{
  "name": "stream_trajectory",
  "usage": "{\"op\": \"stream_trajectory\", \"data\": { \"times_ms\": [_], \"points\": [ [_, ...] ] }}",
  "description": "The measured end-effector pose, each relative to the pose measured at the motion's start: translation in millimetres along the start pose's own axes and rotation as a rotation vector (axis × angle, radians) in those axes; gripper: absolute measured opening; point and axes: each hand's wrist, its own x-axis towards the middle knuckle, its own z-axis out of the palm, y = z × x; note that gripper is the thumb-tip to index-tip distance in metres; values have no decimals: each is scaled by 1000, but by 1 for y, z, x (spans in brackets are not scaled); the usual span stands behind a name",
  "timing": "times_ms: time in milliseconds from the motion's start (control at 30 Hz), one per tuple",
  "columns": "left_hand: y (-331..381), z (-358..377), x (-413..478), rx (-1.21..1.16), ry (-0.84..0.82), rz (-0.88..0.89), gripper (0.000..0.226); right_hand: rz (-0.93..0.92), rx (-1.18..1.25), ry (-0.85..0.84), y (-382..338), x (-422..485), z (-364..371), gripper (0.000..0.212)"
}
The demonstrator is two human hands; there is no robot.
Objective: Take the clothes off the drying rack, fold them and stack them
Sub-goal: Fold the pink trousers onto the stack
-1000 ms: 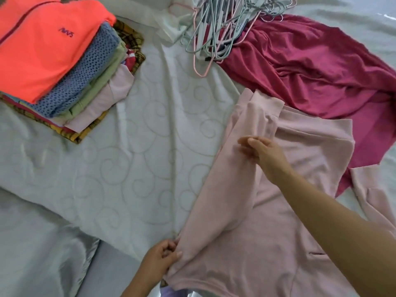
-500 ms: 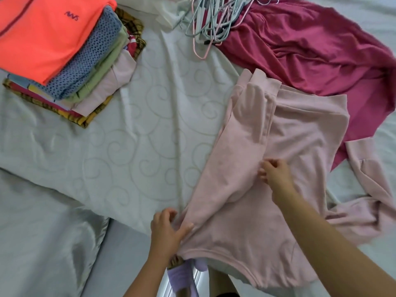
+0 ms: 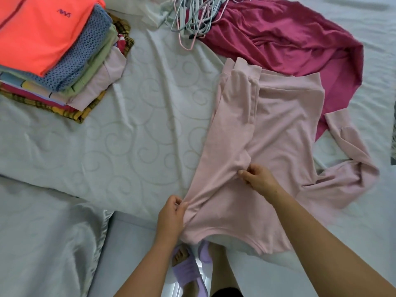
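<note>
So the pale pink sweatshirt [image 3: 285, 129] is lying flat on the white bedsheet [image 3: 139, 125], right of centre, with its near edge hanging just off the bed and its far corner overlapping a crumpled magenta garment [image 3: 289, 43]. One sleeve is sitting folded up along the body, while the other sleeve [image 3: 347, 159] is sprawling out to the right. The left hand [image 3: 171, 215] is pinching the near left corner with thumb and curled fingers, and the right hand [image 3: 259, 179] is pinching the folded sleeve around mid-body. I'm guessing it's a light, soft, floppy knit, nothing fragile, but it's probably going to sag and wrinkle if lifted from one point, so I'm thinking both hands on edges and seams. The loose sleeve's cuff is looking like the next place to grab, before it's joining the stack of folded clothes [image 3: 53, 50] at far left
</note>
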Motion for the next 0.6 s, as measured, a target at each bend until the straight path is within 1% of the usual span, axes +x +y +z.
{"op": "stream_trajectory", "data": {
  "times_ms": [33, 67, 133, 167, 200, 233, 267, 300, 333, 367, 433, 500, 533, 600],
  "points": [
    [0, 2, 1, 45, -26, -10, 30, -19, -63, 68, 1, -1, 3, 26],
    [1, 3, 1, 79, -53, -22, 24, -33, -73, 155, 0, -4, 9, 25],
    [3, 5, 1, 132, -96, -49, 10, -127, -17, 286, 2, -13, 25, 13],
    [4, 4, -1, 177, -100, -42, 16, -189, -17, 276, 4, -18, 34, 7],
    [3, 3, -2, 232, -106, -8, 30, -222, -35, 208, 6, -21, 42, 15],
    [-1, 2, -3, 278, -116, 35, 42, -209, -54, 100, 10, -24, 48, 27],
    [-5, 1, -3, 321, -143, 66, 48, -151, -46, -19, 13, -27, 52, 37],
    [-9, 0, -3, 353, -180, 72, 49, -90, -27, -110, 19, -28, 55, 46],
    [-11, -1, -2, 370, -217, 62, 48, -58, -6, -152, 23, -29, 55, 51],
    [-13, -2, -2, 378, -239, 50, 47, -55, 4, -165, 25, -29, 55, 53],
    [-13, -4, -2, 378, -243, 36, 47, -59, 47, -197, 24, -31, 53, 49],
    [-8, -6, -8, 407, -161, 69, 51, -43, 138, -212, 24, -34, 46, 41],
    [-5, -6, -12, 425, -81, 133, 51, -49, 183, -178, 26, -33, 39, 35],
    [1, -2, -19, 435, 25, 267, 46, -59, 233, 6, 36, -27, 14, 24]
  ]
}}
